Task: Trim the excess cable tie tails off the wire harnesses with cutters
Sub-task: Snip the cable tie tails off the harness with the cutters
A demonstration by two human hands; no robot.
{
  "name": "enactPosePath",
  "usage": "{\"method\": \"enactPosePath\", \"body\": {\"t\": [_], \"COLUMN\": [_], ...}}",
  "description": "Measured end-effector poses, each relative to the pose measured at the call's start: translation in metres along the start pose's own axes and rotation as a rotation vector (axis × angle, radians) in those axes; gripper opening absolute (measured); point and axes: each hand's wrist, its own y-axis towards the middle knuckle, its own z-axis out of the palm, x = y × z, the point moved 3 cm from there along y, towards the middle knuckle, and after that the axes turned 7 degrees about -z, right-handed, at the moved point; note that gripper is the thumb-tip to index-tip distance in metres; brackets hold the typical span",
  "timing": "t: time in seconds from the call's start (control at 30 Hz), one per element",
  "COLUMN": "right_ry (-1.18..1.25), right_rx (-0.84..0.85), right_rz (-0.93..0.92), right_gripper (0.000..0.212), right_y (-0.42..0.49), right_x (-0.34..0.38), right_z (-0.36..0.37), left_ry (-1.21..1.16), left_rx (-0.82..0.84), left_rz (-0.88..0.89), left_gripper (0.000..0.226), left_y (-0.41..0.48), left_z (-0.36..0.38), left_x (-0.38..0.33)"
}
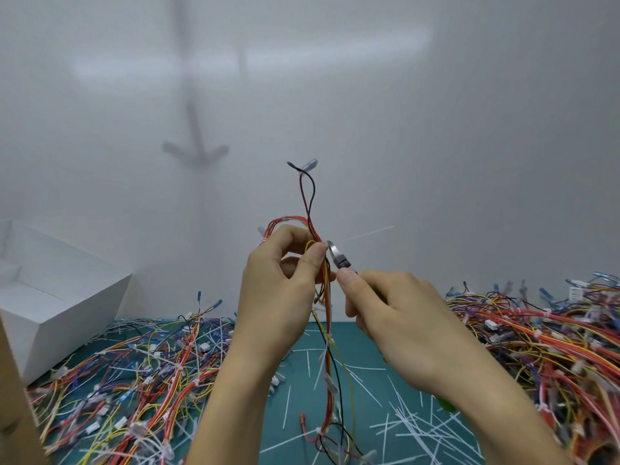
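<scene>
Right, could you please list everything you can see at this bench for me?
held wire harness: one; red, yellow and black; raised mid-frame
cable tie tail: one; white; sticking out rightward from the held harness
cutters: one; silver blades; at that tail's base
loose wire harnesses: too many to count; multicoloured; heaped left and right on the mat
cut tie tails: many; white; scattered mid-mat
mat: one; teal-green; under everything
box: one; white; far left
cardboard piece: one; brown; lower-left edge
left hand: one; pinching the held harness
right hand: one; gripping the cutters
</scene>
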Motion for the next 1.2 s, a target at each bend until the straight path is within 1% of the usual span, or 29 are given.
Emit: {"method": "enactPosePath", "body": {"t": [0.23, 0.7, 0.77, 0.9, 0.97, 1.1, 1.2], "right_ry": [0.082, 0.144, 0.194, 0.439, 0.468, 0.433, 0.399], "right_rx": [0.029, 0.066, 0.060, 0.006, -0.013, 0.017, 0.063], "right_rz": [0.025, 0.030, 0.042, 0.135, 0.147, 0.107, 0.072], "right_gripper": [0.062, 0.062, 0.061, 0.057, 0.057, 0.047, 0.027], "right_y": [0.000, 0.000, 0.001, 0.005, 0.007, 0.007, 0.006], "right_x": [0.000, -0.005, -0.006, -0.011, -0.015, -0.019, -0.017], "right_z": [-0.001, 0.003, 0.006, 0.008, 0.005, 0.003, 0.006], "left_ry": [-0.040, -0.038, -0.051, -0.075, -0.080, -0.124, -0.139], "left_rx": [0.023, 0.041, 0.024, -0.028, -0.049, -0.084, -0.102], "left_rz": [-0.023, -0.025, -0.039, -0.089, -0.109, -0.144, -0.161], "left_gripper": [0.007, 0.007, 0.007, 0.010, 0.009, 0.007, 0.008], "left_y": [0.001, 0.000, 0.001, 0.001, 0.002, 0.002, 0.002], "left_z": [-0.001, -0.002, -0.003, -0.007, -0.010, -0.016, -0.016], "left_x": [0.002, 0.000, 0.001, 0.005, 0.006, 0.007, 0.006]}}
